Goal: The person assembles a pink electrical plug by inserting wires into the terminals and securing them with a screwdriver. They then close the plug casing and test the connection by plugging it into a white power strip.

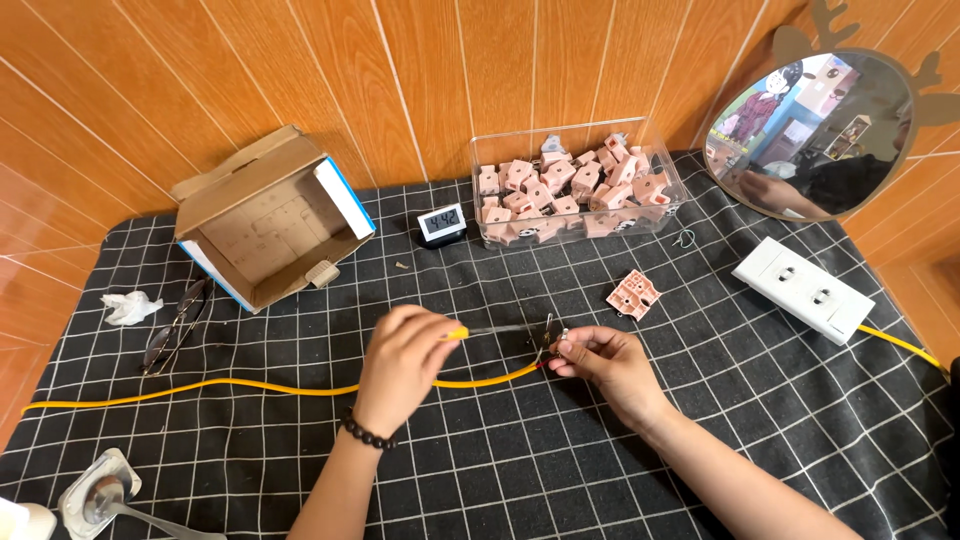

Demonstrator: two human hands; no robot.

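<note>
Left hand (pixel 400 365) closed around a yellow-handled screwdriver (pixel 497 329); right hand (pixel 608 362) pinching a small metal part (pixel 551 338) at the end of the yellow cable (pixel 250 387), just above the table (pixel 700 470). Screwdriver lying nearly level, long axis left to right, tip pointing right at the part. Likely risks: tip slipping off and jabbing the right fingers, or the tiny part twisting loose from so light a pinch.

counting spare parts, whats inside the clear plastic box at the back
The clear plastic box holds a heap of small pinkish-brown plastic socket parts, some with white or grey pieces. Those buried lower in the heap are covered, so no exact count.
</note>
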